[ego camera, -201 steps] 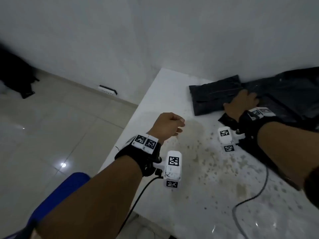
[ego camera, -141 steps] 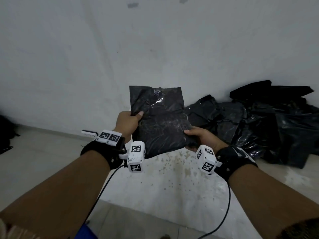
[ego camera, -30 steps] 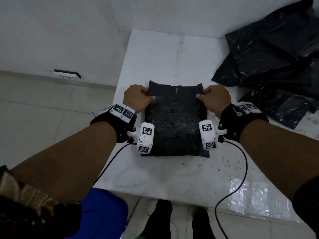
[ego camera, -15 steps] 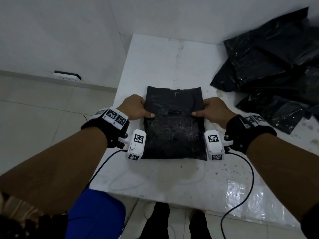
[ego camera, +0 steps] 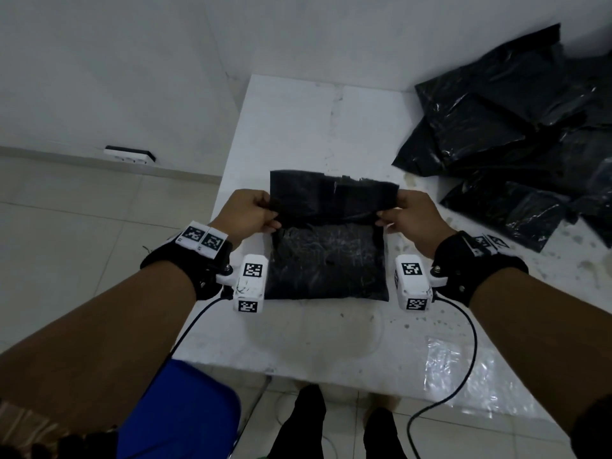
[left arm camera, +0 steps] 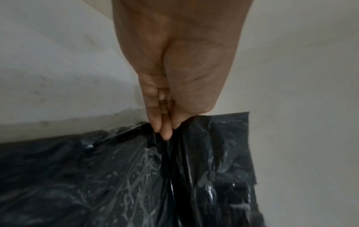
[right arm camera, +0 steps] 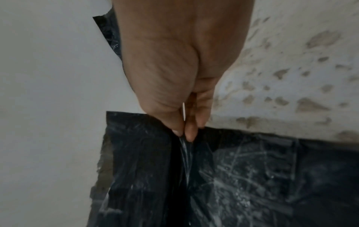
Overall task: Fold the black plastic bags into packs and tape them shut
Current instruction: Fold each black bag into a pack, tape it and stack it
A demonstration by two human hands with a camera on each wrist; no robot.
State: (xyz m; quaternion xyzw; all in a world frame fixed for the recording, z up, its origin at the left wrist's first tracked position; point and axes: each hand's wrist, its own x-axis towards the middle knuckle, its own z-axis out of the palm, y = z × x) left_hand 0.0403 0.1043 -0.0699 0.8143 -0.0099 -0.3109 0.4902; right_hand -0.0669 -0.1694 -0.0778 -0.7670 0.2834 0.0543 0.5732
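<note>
A black plastic bag [ego camera: 326, 260] lies on the white table [ego camera: 308, 134] in front of me, its near part flat. Its far flap [ego camera: 334, 197] is lifted off the table and stands up between my hands. My left hand [ego camera: 255, 212] pinches the bag's left edge, thumb against fingertips [left arm camera: 165, 132], as the left wrist view shows close up on the bag [left arm camera: 120, 184]. My right hand [ego camera: 402, 215] pinches the right edge the same way, fingertips [right arm camera: 188, 135] on the crinkled plastic of the bag [right arm camera: 242, 176].
A heap of more black bags [ego camera: 516, 120] lies at the table's far right, against the wall. A blue seat [ego camera: 178, 412] is below the table's near left corner. Cables [ego camera: 463, 359] run from both wrists over the near edge. A socket strip [ego camera: 129, 155] sits on the floor.
Half a second ago both hands pressed the bag flat at its sides. Now they pinch its edges and have lifted the far part up and toward me.
</note>
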